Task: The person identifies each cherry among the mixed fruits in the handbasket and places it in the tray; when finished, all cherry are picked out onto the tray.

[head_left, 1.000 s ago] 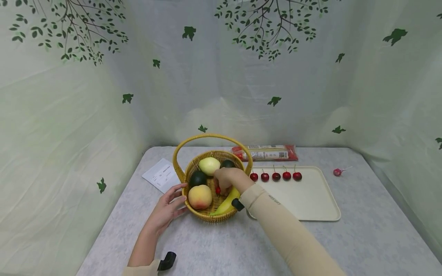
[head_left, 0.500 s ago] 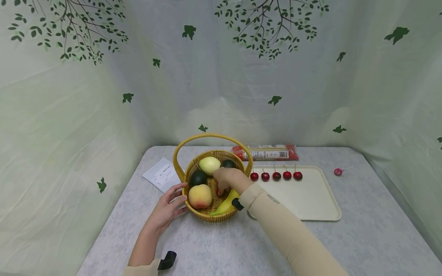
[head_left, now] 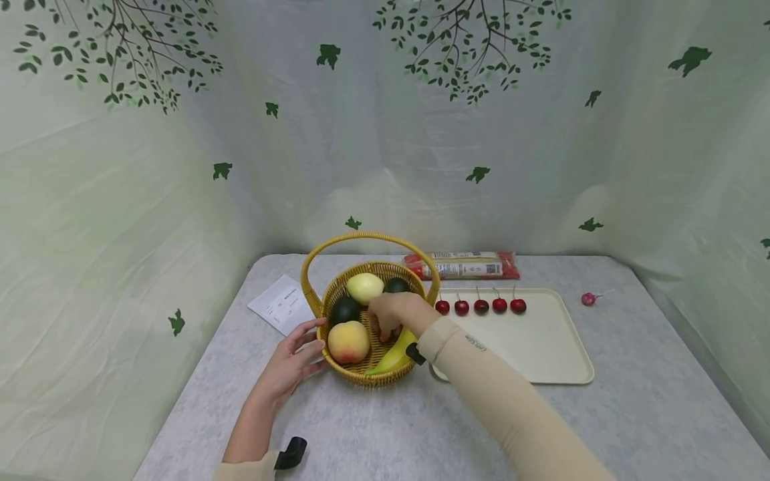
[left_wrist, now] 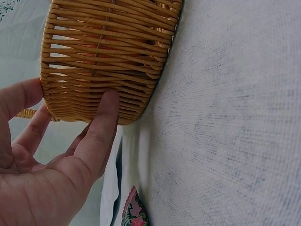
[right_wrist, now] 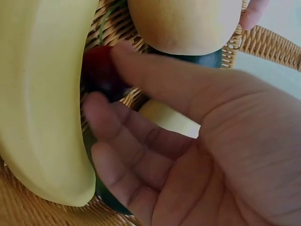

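Observation:
In the head view a yellow wicker basket (head_left: pixel 311 300) with a tall handle holds a peach (head_left: pixel 349 343), a pale yellow lemon (head_left: pixel 364 289), two dark green fruits (head_left: pixel 345 311) and a banana (head_left: pixel 391 359). My right hand (head_left: pixel 394 314) reaches inside, between the lemon and the banana. Its thumb and index finger pinch a dark red cherry (right_wrist: pixel 101 73) with a green stem, beside the banana in the right wrist view; the cherry is hidden in the head view. My left hand (head_left: pixel 291 364) rests spread fingers against the basket's outer left side, one fingertip (left_wrist: pixel 110 99) on the weave.
Right of the basket, a cream tray (head_left: pixel 529 354) bears several stemmed cherries (head_left: pixel 481 307) in a row. Behind stands a red and clear packet (head_left: pixel 469 266). A white card (head_left: pixel 281 306) lies left, a small round pink thing with a thin stick (head_left: pixel 588 299) far right.
My right hand has shifted slightly left inside the basket, and the red that showed under its fingers is now hidden in the head view. My left hand has stayed in place.

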{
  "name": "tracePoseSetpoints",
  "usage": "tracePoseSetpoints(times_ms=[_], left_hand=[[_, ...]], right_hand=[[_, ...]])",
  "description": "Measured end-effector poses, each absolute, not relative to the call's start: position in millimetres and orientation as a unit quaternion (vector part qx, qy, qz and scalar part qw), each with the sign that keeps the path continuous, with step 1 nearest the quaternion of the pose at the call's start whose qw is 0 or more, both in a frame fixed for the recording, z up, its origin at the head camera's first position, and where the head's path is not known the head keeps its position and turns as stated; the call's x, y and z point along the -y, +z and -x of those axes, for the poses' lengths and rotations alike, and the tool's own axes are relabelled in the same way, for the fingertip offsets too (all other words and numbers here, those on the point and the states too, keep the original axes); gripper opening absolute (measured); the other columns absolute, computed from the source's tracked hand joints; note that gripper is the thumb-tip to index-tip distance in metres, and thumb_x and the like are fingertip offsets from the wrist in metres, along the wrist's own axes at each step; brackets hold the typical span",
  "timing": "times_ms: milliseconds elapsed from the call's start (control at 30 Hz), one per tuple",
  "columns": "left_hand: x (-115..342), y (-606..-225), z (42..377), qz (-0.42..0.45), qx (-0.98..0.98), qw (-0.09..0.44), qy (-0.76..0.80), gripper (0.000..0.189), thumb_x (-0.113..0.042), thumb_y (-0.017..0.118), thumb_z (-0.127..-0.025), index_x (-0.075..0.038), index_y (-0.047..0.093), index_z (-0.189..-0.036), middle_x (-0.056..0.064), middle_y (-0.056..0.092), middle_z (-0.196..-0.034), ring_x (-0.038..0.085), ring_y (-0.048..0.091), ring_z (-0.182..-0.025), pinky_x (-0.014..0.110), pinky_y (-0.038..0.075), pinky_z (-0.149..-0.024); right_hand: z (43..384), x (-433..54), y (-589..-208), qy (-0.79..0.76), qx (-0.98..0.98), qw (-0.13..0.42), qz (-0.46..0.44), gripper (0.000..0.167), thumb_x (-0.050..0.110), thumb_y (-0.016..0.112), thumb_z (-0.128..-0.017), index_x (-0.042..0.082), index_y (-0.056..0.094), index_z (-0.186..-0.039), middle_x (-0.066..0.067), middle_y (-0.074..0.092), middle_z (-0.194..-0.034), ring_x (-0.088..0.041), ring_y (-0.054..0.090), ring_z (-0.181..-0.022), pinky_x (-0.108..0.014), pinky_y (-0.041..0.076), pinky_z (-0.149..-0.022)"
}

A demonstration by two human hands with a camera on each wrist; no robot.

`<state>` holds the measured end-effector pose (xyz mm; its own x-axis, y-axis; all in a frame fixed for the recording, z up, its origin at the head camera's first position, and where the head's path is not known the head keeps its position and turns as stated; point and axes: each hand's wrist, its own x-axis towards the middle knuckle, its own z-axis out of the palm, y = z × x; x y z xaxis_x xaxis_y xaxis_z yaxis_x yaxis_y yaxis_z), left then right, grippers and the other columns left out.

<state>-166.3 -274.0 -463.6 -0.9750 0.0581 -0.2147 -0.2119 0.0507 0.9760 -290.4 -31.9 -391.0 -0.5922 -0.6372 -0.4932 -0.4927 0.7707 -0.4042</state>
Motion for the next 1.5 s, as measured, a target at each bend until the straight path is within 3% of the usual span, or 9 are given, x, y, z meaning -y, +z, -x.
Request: tracePoseSetpoints(times_ms=[133,333,467,600,767,1000,1500], left_hand=[[274,-463,167,0.051,-0.718,0.101,0.686,0.052,-0.014,0.061,-0.11,-0.015,0.046,-0.16,0.021,0.041,-0.155,0.026,0.058,-0.13,0.051,0.059,-0.108],[281,-455,164,0.052,-0.733,0.1,0.671,0.053,-0.017,0.06,-0.111,-0.015,0.044,-0.161,0.021,0.038,-0.158,0.028,0.055,-0.134,0.048,0.059,-0.109],[285,-451,162,0.048,-0.733,0.098,0.671,0.054,-0.018,0.06,-0.111,-0.014,0.043,-0.162,0.021,0.038,-0.158,0.027,0.055,-0.133,0.049,0.059,-0.109],[282,-451,163,0.041,-0.732,0.099,0.673,0.055,-0.019,0.06,-0.111,-0.013,0.042,-0.162,0.021,0.037,-0.158,0.025,0.055,-0.132,0.049,0.059,-0.109],[280,-454,163,0.042,-0.728,0.102,0.677,0.054,-0.017,0.06,-0.111,-0.014,0.042,-0.162,0.022,0.037,-0.157,0.023,0.056,-0.13,0.045,0.06,-0.106],[277,-455,163,0.045,-0.727,0.103,0.678,0.054,-0.017,0.06,-0.111,-0.015,0.043,-0.162,0.021,0.038,-0.157,0.024,0.056,-0.13,0.046,0.06,-0.107],[274,-460,166,0.057,-0.726,0.103,0.677,0.052,-0.014,0.058,-0.112,-0.018,0.045,-0.162,0.02,0.04,-0.155,0.025,0.056,-0.13,0.046,0.06,-0.106]], right_hand=[[291,29,-390,-0.138,-0.872,0.345,0.32,0.017,0.011,0.076,-0.1,0.007,0.077,-0.117,0.0,0.066,-0.101,-0.024,0.071,-0.092,-0.033,0.061,-0.08],[292,32,-385,-0.171,-0.852,0.373,0.324,0.01,0.009,0.071,-0.103,0.008,0.076,-0.112,-0.002,0.066,-0.106,-0.032,0.073,-0.108,-0.043,0.063,-0.098],[293,34,-384,-0.158,-0.854,0.363,0.337,0.012,0.013,0.073,-0.103,0.009,0.076,-0.114,0.0,0.065,-0.102,-0.024,0.073,-0.094,-0.035,0.062,-0.086],[292,28,-382,-0.137,-0.863,0.348,0.34,0.021,0.012,0.078,-0.099,0.011,0.075,-0.12,0.0,0.065,-0.097,-0.012,0.062,-0.078,-0.029,0.056,-0.076],[288,19,-377,-0.119,-0.871,0.32,0.352,0.026,0.009,0.08,-0.097,0.015,0.074,-0.121,0.0,0.066,-0.103,-0.011,0.06,-0.081,-0.027,0.053,-0.075],[283,0,-369,-0.139,-0.875,0.269,0.377,0.024,0.021,0.086,-0.094,0.014,0.071,-0.111,0.001,0.065,-0.099,-0.013,0.055,-0.087,-0.026,0.047,-0.076],[265,-48,-350,-0.235,-0.844,0.247,0.414,0.025,0.029,0.085,-0.095,0.017,0.067,-0.108,0.003,0.068,-0.1,-0.013,0.06,-0.089,-0.028,0.051,-0.076]])
